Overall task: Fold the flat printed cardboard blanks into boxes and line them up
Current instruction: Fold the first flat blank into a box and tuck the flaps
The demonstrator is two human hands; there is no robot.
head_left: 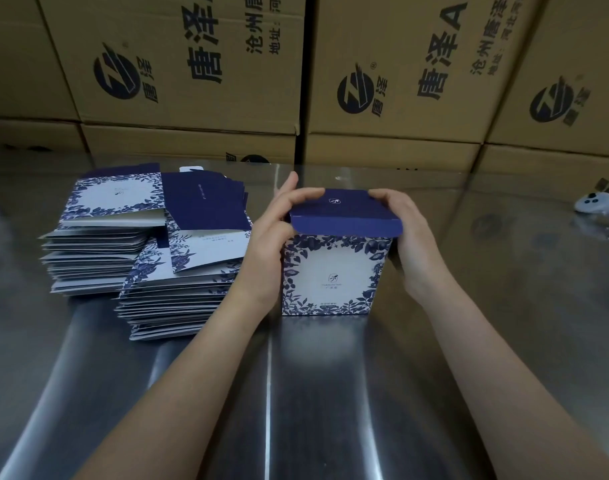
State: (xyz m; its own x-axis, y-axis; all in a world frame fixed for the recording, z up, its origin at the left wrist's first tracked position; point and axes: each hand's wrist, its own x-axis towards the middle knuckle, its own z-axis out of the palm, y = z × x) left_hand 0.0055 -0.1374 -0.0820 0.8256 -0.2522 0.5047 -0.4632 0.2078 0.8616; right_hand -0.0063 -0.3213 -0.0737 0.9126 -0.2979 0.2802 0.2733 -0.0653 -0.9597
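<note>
- one box (334, 271) stands upright mid-way along the steel table (296, 393), just right of the flat blanks (178, 292).
- left hand (272, 244) and right hand (412, 237) grip the ends of its dark blue lid flap (344, 214), fingers curled over the top.
- judged state: closing nearly done.
- count: one formed box; two stacks of blanks, sheets too many to count.
- no row visible; most folding remains.

We see the white controller (599, 206) cut off at the right edge. We cannot read the small print on the box (334, 271).
</note>
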